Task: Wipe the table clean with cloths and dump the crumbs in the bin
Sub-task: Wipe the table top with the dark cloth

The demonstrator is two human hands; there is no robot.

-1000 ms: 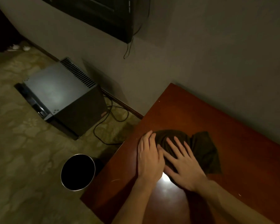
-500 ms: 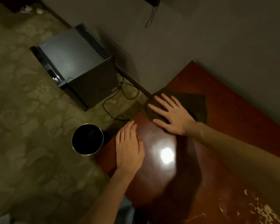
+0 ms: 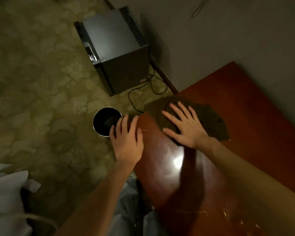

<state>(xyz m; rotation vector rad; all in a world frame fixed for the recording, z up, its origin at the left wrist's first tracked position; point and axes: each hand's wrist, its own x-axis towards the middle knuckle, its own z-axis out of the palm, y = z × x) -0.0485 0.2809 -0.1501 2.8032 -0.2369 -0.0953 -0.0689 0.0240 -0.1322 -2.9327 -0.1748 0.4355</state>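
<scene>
A dark olive cloth [image 3: 209, 116] lies at the left end of the reddish-brown table [image 3: 255, 103], one corner hanging past the edge. My right hand [image 3: 184, 125] presses flat on the cloth with fingers spread. My left hand [image 3: 126, 138] lies flat with straight fingers at the table's left edge, fingertips reaching over the edge toward the bin. The round black bin [image 3: 106, 123] with a metal rim stands on the floor just left of the table. Pale crumbs [image 3: 240, 222] are scattered on the table near the bottom right.
A grey mini fridge [image 3: 116, 48] stands on the patterned carpet by the wall, its black cables [image 3: 143, 89] trailing toward the table. White bedding [image 3: 5, 198] shows at the lower left. The grey wall [image 3: 228, 36] runs behind the table.
My left hand left the cloth and slid to the table's left edge beside the bin. My right hand pushed the cloth toward that edge. The camera tilted down and left.
</scene>
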